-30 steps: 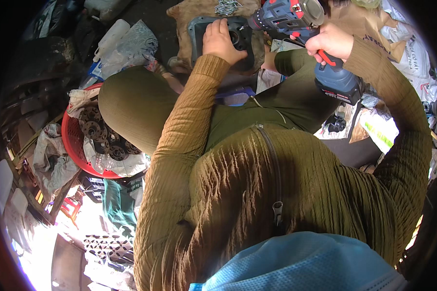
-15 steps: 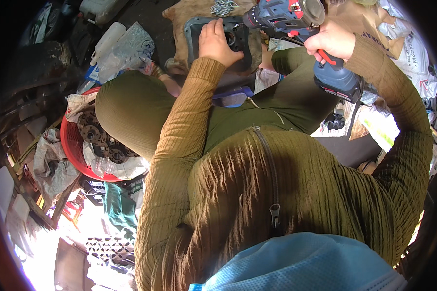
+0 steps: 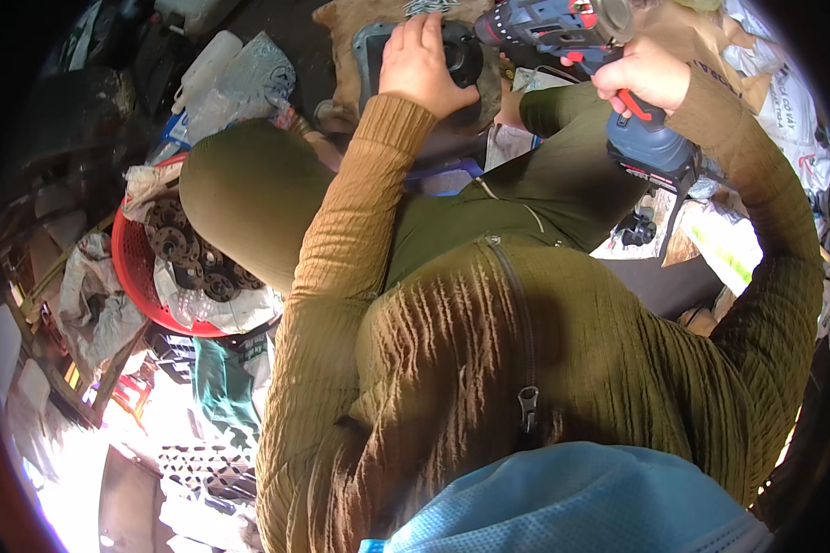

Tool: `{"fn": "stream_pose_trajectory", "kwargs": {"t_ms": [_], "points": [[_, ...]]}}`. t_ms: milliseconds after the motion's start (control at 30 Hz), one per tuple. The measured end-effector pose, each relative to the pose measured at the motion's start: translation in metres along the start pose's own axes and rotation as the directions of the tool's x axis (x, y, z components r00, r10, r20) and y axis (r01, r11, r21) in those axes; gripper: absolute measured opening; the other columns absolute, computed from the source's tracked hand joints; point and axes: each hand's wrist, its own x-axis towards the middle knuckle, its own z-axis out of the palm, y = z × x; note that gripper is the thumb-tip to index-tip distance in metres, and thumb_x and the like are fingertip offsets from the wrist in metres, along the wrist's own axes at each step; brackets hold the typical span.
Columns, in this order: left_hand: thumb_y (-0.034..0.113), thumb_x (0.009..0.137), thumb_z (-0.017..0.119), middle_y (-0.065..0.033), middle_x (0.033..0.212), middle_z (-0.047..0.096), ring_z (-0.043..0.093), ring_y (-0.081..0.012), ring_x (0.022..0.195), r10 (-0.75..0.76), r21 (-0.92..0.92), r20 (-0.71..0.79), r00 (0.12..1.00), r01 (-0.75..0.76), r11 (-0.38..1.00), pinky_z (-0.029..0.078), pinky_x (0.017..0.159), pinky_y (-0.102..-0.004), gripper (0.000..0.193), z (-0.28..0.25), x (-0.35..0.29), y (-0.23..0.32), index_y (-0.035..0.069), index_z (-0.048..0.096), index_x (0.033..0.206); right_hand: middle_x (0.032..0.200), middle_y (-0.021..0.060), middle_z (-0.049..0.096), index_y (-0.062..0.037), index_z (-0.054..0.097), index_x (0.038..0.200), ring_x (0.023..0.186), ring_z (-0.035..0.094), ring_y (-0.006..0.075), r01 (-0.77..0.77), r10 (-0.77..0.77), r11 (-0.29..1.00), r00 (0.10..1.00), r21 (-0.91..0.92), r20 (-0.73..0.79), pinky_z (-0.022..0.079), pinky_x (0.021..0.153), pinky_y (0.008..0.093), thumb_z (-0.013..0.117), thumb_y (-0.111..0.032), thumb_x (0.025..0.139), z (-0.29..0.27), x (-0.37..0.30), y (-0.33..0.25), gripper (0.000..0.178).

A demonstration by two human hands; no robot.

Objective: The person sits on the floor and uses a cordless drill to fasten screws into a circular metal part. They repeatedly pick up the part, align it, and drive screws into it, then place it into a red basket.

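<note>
left hand (image 3: 422, 70): farther than before, over plate (image 3: 371, 53), thumb spread, grip hidden, cannot tell | right hand (image 3: 647, 77): curled round drill (image 3: 551, 26), shifted slightly right | plate: far centre, left of drill

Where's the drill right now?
Upper right of the head view: the drill is in the right hand, its chuck end by the right side of the grey part under the left hand.

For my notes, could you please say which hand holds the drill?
The right hand grips the drill; the left hand lies over the grey plate.
</note>
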Motion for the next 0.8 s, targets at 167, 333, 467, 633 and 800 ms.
{"fn": "stream_pose_trajectory", "kwargs": {"t_ms": [167,333,467,633,800], "points": [[0.039,0.052,0.081,-0.0259,0.138,0.038,0.035,-0.038,0.129,-0.083,-0.006,0.185,0.979,0.086,0.996,0.028,0.11,-0.0415,0.11,-0.003,0.005,-0.003,-0.007,0.03,0.138,0.067,0.0038,0.055,-0.0039,0.061,0.117,0.05,0.053,0.0124,-0.014,0.013,1.0,0.995,0.007,0.095,0.047,0.046,0.0277,0.057,-0.008,0.07,-0.004,0.014,-0.005,0.047],[0.038,0.055,0.081,-0.0259,0.136,0.041,0.038,-0.038,0.128,-0.095,0.027,0.167,0.981,0.091,0.995,0.03,0.109,-0.0409,0.105,-0.002,0.009,-0.01,-0.008,0.034,0.136,0.066,0.003,0.054,-0.0035,0.06,0.117,0.047,0.051,0.0117,-0.057,0.046,0.994,0.992,0.095,0.113,0.045,0.044,0.0269,0.056,-0.009,0.07,-0.006,0.027,-0.007,0.047],[0.041,0.056,0.08,-0.0261,0.137,0.04,0.037,-0.0377,0.129,-0.115,0.009,0.216,0.97,0.116,0.993,0.029,0.11,-0.0403,0.103,0.0,0.009,-0.014,-0.01,0.037,0.134,0.065,0.0018,0.053,-0.0023,0.058,0.117,0.044,0.049,0.0117,-0.061,0.051,0.995,0.99,0.076,0.129,0.045,0.043,0.0263,0.054,-0.007,0.067,-0.007,0.033,-0.013,0.051],[0.044,0.055,0.08,-0.0252,0.138,0.041,0.037,-0.0363,0.129,-0.15,0.061,0.281,0.948,0.138,0.989,0.029,0.11,-0.039,0.105,0.003,0.009,-0.015,-0.01,0.037,0.134,0.066,0.0016,0.052,-0.0039,0.059,0.114,0.043,0.049,0.012,-0.043,0.039,0.999,0.991,0.023,0.126,0.045,0.044,0.025,0.053,-0.008,0.064,-0.007,0.038,-0.017,0.05],[0.045,0.056,0.079,-0.025,0.137,0.042,0.037,-0.0361,0.129,-0.152,0.026,0.253,0.956,0.15,0.988,0.029,0.11,-0.0393,0.104,0.001,0.008,-0.014,-0.01,0.038,0.134,0.07,0.0021,0.051,-0.0042,0.06,0.111,0.046,0.05,0.0119,-0.029,0.036,0.998,0.99,-0.057,0.135,0.047,0.046,0.0244,0.053,-0.009,0.063,-0.007,0.037,-0.022,0.049]]}}
